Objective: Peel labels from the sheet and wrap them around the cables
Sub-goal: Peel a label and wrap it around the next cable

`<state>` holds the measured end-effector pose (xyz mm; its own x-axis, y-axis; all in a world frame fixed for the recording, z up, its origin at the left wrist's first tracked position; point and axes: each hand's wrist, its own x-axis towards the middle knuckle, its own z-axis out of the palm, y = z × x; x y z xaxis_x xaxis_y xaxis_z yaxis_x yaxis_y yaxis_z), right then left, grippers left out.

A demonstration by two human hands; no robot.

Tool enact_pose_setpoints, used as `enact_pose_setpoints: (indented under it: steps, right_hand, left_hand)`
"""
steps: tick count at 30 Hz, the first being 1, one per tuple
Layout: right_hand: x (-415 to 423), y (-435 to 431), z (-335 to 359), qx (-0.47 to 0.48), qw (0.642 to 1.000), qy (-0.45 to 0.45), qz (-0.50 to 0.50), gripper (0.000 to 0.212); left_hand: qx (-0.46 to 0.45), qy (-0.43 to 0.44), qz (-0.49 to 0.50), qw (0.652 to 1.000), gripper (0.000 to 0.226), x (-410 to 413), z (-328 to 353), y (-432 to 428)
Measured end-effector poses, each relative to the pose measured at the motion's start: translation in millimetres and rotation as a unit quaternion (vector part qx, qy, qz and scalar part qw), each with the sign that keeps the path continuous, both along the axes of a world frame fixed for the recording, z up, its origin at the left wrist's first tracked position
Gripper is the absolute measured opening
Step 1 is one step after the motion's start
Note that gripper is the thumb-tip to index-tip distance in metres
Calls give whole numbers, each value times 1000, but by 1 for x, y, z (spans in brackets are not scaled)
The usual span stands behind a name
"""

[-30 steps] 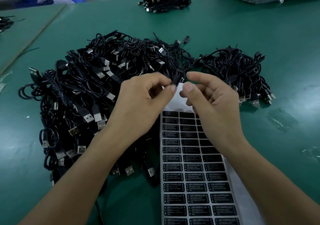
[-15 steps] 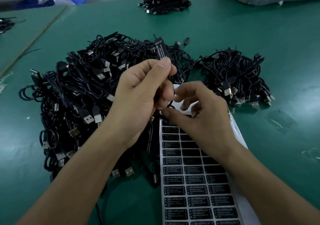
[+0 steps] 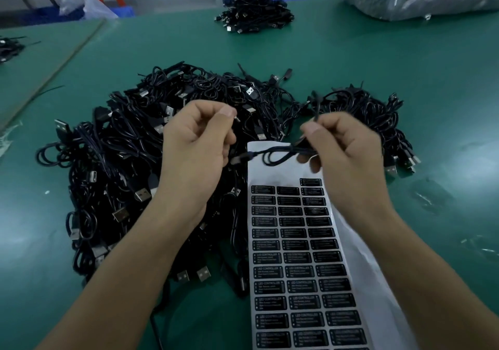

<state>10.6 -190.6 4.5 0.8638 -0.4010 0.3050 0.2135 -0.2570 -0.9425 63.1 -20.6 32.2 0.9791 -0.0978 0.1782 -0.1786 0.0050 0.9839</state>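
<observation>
Label sheet (image 3: 302,268), below the right hand (image 3: 348,158): black stickers headed "LED CONTROLLER"
Smaller lines on each sticker: too blurred to read

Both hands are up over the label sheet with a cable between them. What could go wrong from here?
1. The cable hangs in a loose loop over the bare top of the label sheet; if it drops, it may catch the sheet or drag it.
2. The big cable pile lies right against the left hand, so the held cable could snag a neighbour.
3. The right hand grips only by its fingers, so the cable could slip free.
</observation>
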Motion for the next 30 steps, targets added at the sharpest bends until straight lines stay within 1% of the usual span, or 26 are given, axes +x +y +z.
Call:
enact_pose_setpoints:
  steps: [2,3,5,7,9,10,11,14,16,17,18,19,21,23,24,25,27,28,30]
  right_hand:
    - [8,-13,13,-67,996,16,-60,20]
    - [12,-21,21,-104,990,21,-90,21]
    - [21,-34,36,-169,974,20,-149,23]
    - [28,-46,48,-214,956,33,-197,27]
    - [34,-57,54,-244,943,86,-209,32]
    - [37,-63,55,-255,937,125,-204,33]
    - [40,-68,55,-260,930,165,-199,33]
    - [44,-76,53,-268,906,250,-211,31]
    - [42,-75,50,-295,891,264,-224,40]
    - [40,-73,48,-316,884,260,-226,45]
    - [38,-70,46,-343,878,244,-229,48]
    - [34,-66,43,-372,872,215,-234,49]
    - [25,-52,39,-408,869,134,-245,44]
    - [16,-33,35,-407,887,65,-210,31]
    - [12,-22,31,-402,899,51,-168,23]
    - [8,-12,26,-392,911,56,-114,16]
    - [4,5,13,-351,930,108,1,12]
    - [4,10,6,-336,932,134,41,12]
    - [3,11,-7,-331,926,161,78,14]
  left_hand:
    - [57,-17,6,998,18,2,-2,3]
    - [103,-36,6,994,18,4,-4,5]
    - [212,-81,-2,974,18,6,-8,9]
    - [293,-104,-14,950,14,4,-10,9]
    - [342,-105,-36,933,9,2,-11,10]
    - [368,-100,-57,923,14,2,-11,12]
    - [399,-92,-89,908,24,3,-10,14]
    - [479,-47,-234,845,73,6,-2,23]
    - [527,-40,-290,798,97,5,2,26]
    - [553,-47,-298,776,105,4,2,25]
    - [574,-57,-294,762,111,3,1,23]
    - [588,-68,-282,755,116,2,-1,22]
    - [600,-91,-255,752,123,1,-5,19]
    - [612,-115,-231,747,124,0,-10,16]
    - [617,-126,-217,746,123,-1,-13,14]
    - [621,-133,-202,746,122,-2,-14,12]
    - [624,-137,-182,748,118,-4,-15,8]
    - [616,-133,-180,755,116,-5,-13,7]
    - [583,-118,-170,786,110,-5,-5,12]
